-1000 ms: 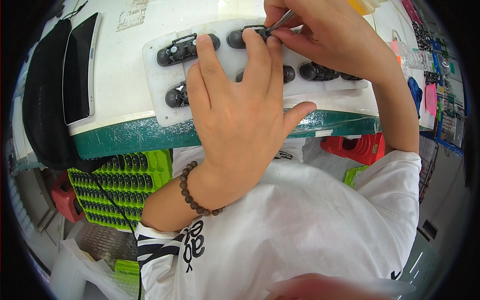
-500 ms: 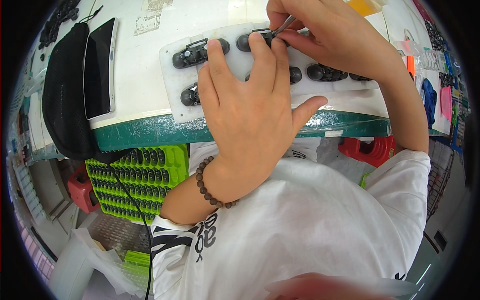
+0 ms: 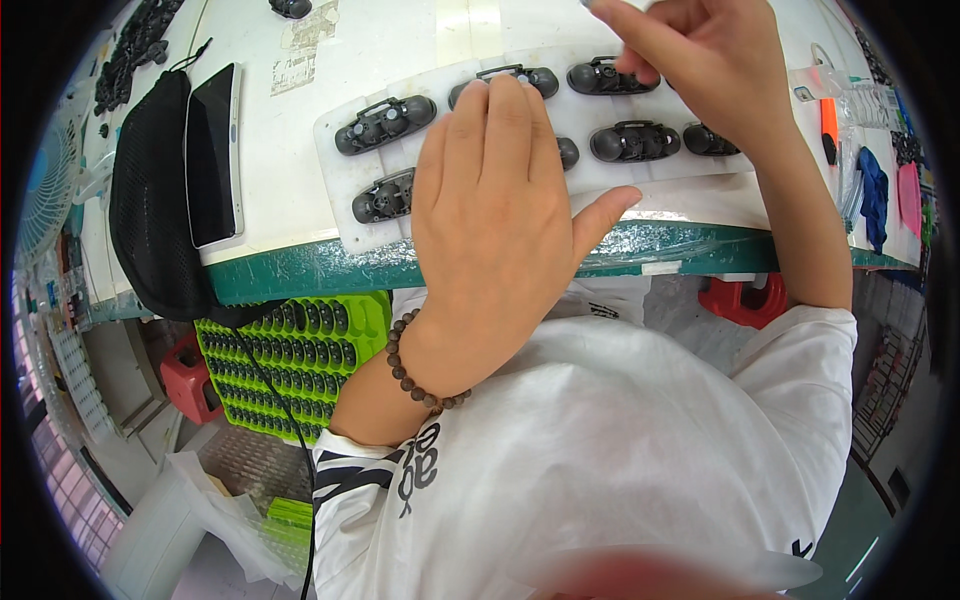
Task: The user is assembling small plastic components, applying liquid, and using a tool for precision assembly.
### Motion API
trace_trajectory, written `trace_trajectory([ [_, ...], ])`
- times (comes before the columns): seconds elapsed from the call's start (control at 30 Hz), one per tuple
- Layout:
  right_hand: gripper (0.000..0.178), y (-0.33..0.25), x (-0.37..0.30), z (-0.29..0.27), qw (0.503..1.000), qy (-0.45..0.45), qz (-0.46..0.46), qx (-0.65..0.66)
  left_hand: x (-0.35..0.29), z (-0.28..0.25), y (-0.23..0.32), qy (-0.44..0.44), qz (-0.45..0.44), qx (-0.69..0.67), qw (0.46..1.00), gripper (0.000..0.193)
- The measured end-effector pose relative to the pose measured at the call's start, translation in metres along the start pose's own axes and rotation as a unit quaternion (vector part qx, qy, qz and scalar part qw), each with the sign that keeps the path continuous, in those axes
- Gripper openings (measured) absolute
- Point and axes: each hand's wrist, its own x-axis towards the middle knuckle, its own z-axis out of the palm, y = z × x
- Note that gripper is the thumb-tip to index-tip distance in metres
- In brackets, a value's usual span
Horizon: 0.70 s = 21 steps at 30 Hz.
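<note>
My left hand point(image 3: 500, 190) lies flat over the white plate point(image 3: 335, 185), fingers stretched out. Its fingertips press on a small black plastic part with rounded ends point(image 3: 541, 82) in the far row. Similar black parts sit on the plate: one point(image 3: 386, 124) at the far left, one point(image 3: 612, 76) at the far right, and several in the near row, partly under my hand. My right hand point(image 3: 715, 60) is raised above the plate's far right, its fingers curled. Whatever they pinch is cut off by the upper edge; only a small grey-blue spot shows at the fingertip.
Left on the table are a dark-screened phone point(image 3: 213, 155) and a black mesh pouch point(image 3: 150, 190). A loose black part point(image 3: 291, 8) lies at the back. Below the green table edge point(image 3: 320, 268) hangs a green tray point(image 3: 372, 318) of black parts. Red stools point(image 3: 742, 298) stand underneath.
My right hand has risen away from the far-row part, and the metal tool it held is no longer clearly visible. My left fingers have drawn together and still rest on the plate's parts.
</note>
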Motion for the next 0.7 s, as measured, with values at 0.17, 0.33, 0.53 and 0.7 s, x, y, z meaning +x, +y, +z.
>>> trace_trajectory([
  [0.17, 0.027, 0.07, 0.002, 0.009, 0.8, -0.017, -0.411, 0.436, 0.005, -0.001, 0.003, -0.001, 0.022, -0.019, 1.0, 0.079],
  [0.33, 0.028, 0.073, -0.004, 0.01, 0.792, -0.006, -0.383, 0.475, 0.011, -0.004, 0.005, -0.031, 0.029, 0.007, 0.999, 0.082],
  [0.53, 0.029, 0.021, -0.025, -0.013, 0.996, 0.037, 0.082, -0.007, 0.011, -0.001, 0.0, -0.012, 0.026, -0.004, 1.0, 0.088],
  [0.7, 0.03, 0.076, -0.001, 0.009, 0.791, 0.009, -0.426, 0.44, 0.008, 0.0, 0.003, -0.011, 0.039, -0.007, 0.999, 0.09],
])
